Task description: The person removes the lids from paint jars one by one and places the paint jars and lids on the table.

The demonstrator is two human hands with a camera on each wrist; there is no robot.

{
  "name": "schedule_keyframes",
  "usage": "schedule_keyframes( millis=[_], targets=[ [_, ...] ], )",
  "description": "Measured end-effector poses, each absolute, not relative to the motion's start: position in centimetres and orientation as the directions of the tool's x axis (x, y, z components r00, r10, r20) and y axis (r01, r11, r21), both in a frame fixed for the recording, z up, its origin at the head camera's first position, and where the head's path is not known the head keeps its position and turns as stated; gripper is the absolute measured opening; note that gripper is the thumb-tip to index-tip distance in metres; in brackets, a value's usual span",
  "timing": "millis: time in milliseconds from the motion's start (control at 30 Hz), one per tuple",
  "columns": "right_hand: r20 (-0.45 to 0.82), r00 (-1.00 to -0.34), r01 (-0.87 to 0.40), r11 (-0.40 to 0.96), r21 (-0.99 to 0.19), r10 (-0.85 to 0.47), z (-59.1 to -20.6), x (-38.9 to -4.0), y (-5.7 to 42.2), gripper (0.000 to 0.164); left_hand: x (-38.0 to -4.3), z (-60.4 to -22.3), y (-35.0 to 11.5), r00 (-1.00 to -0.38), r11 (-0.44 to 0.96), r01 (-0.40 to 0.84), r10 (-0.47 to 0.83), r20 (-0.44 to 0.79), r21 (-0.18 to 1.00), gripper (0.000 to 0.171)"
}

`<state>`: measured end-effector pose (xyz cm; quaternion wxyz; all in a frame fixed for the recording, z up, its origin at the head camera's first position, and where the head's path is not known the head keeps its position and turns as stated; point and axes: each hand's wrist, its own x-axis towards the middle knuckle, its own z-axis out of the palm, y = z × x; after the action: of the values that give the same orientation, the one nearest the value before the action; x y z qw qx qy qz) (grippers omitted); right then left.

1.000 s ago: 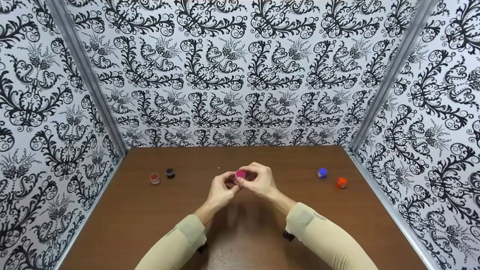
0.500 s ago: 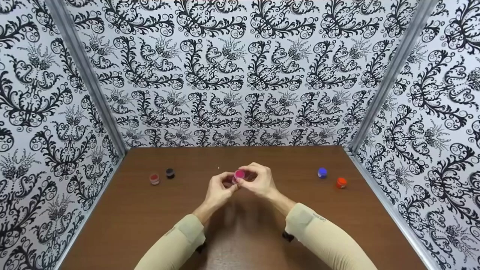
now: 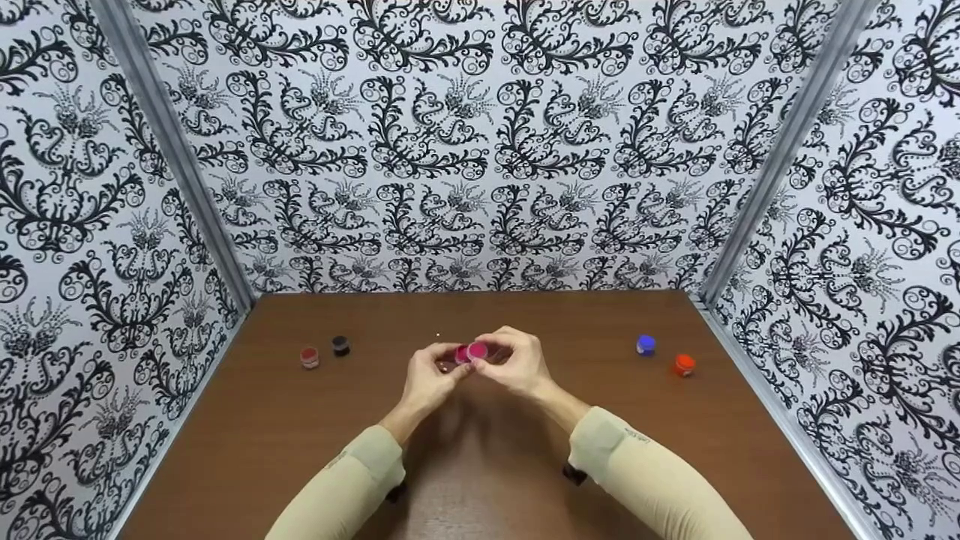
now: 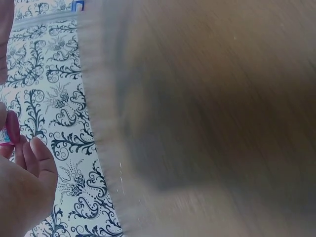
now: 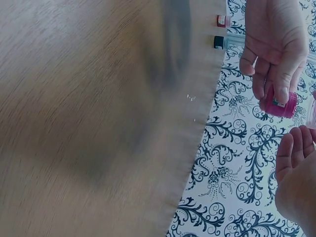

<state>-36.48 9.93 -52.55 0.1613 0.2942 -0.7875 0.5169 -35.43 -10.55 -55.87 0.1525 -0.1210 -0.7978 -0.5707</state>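
In the head view my left hand [image 3: 431, 379] holds a small pink jar [image 3: 463, 355]; the right wrist view shows the jar [image 5: 281, 103] gripped between its thumb and fingers. My right hand [image 3: 517, 364] pinches a round pink piece with a clear rim [image 3: 477, 350], which looks like the jar's lid. It overlaps the jar in the head view, while a clear edge [image 5: 312, 116] of it shows apart from the jar in the right wrist view. Both hands are raised over the middle of the brown table [image 3: 480, 480]. Only part of the jar [image 4: 10, 129] shows in the left wrist view.
A red jar [image 3: 309, 358] and a black jar [image 3: 340, 346] stand at the left. At the right are a blue jar [image 3: 646, 345] and an orange jar [image 3: 684, 365]. Tiny white specks [image 5: 191, 97] lie on the table. Patterned walls [image 3: 465, 150] enclose it.
The left hand has shifted slightly left with the pink jar, which now shows beside the clear-rimmed piece. The right hand stays nearly in place. The other jars have not moved.
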Motion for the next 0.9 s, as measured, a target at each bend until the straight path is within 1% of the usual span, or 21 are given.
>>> schedule_keyframes(
  millis=[67,300,500,733,900],
  targets=[
    [0.555,-0.776,-0.628,0.293,-0.721,-0.299,-52.6,-36.6,9.9,0.034,-35.5,-55.9,-10.7,-0.916,0.333,0.384,0.018,0.401,0.862,0.036],
    [0.558,-0.774,-0.631,0.304,-0.714,-0.298,-53.0,-36.6,9.7,0.03,-36.0,-56.2,-11.1,-0.917,0.362,0.364,-0.024,0.399,0.858,0.036],
    [0.557,-0.768,-0.638,0.301,-0.709,-0.316,-54.0,-36.6,9.4,0.029,-36.4,-56.6,-11.7,-0.898,0.392,0.381,-0.058,0.436,0.837,0.034],
    [0.589,-0.721,-0.692,0.332,-0.641,-0.365,-54.6,-36.4,9.1,0.029,-36.8,-56.9,-12.6,-0.902,0.402,0.357,-0.087,0.423,0.843,0.037],
    [0.576,-0.715,-0.699,0.383,-0.604,-0.397,-54.9,-36.1,8.7,0.029,-37.3,-57.2,-13.3,-0.887,0.418,0.369,-0.11,0.449,0.83,0.036]
  ],
)
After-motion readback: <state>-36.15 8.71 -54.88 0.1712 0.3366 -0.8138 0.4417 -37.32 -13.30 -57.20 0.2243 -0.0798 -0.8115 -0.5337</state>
